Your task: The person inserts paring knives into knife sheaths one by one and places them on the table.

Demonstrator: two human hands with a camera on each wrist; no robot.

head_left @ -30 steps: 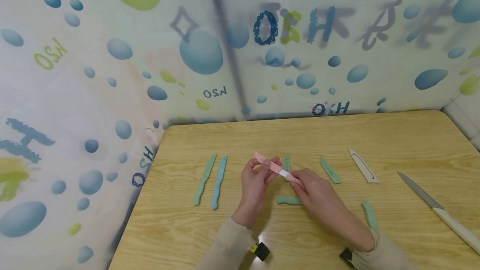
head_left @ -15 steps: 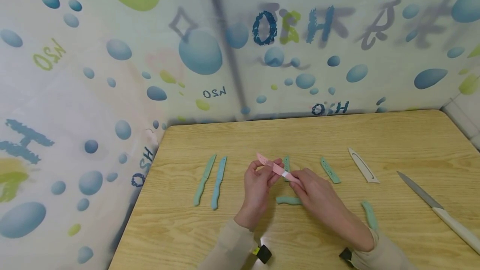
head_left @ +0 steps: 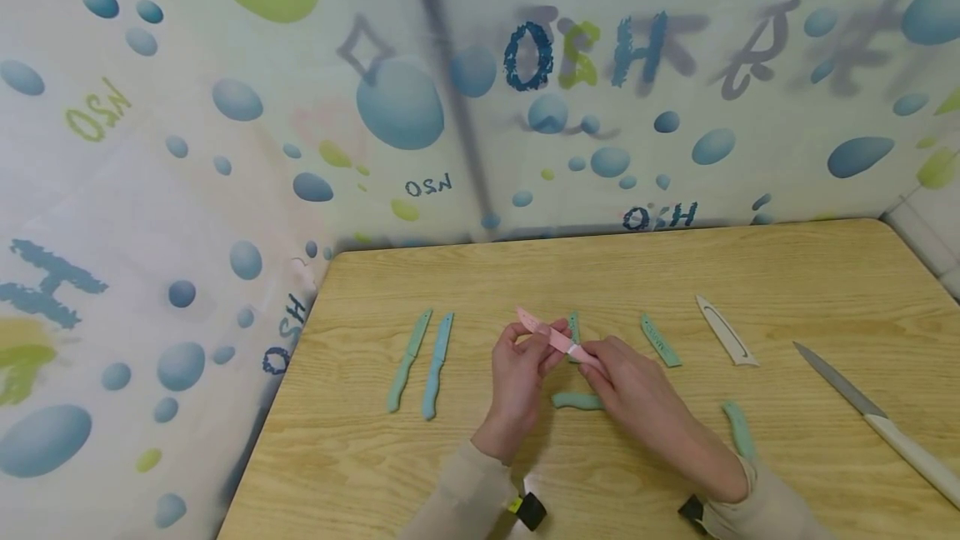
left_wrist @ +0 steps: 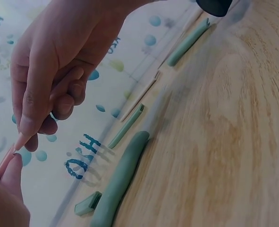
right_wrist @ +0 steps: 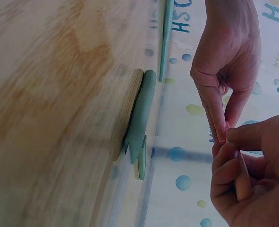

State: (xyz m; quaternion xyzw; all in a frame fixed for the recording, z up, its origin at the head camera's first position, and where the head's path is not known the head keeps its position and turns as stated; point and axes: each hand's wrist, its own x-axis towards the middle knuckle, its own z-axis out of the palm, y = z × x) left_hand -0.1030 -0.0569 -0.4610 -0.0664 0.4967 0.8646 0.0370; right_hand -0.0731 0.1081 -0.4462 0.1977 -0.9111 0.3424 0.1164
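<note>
In the head view, my left hand [head_left: 517,382] pinches a pink blade sheath [head_left: 531,322] between thumb and fingers. My right hand [head_left: 637,386] grips the pink handle of a small paring knife [head_left: 588,356], whose blade lies mostly inside that sheath. Only a thin pale strip of blade shows between sheath and handle. Both hands are raised over the table. Beneath them lies a green knife handle [head_left: 576,401], partly hidden by the right hand. A green sheath [head_left: 573,325] sits just behind the fingers. The right wrist view shows the right fingers [right_wrist: 226,171] curled round the pink handle.
Left of the hands lie a sheathed green knife [head_left: 409,361] and a sheathed blue knife [head_left: 438,367]. To the right are another green sheath [head_left: 661,342], a white sheath [head_left: 727,332], a second green handle [head_left: 740,432] and a large bare-bladed knife [head_left: 843,382] with a white handle.
My left hand has shifted slightly right, sliding the pink sheath further over the blade toward the handle. Less blade shows now. The right hand has stayed nearly still.
</note>
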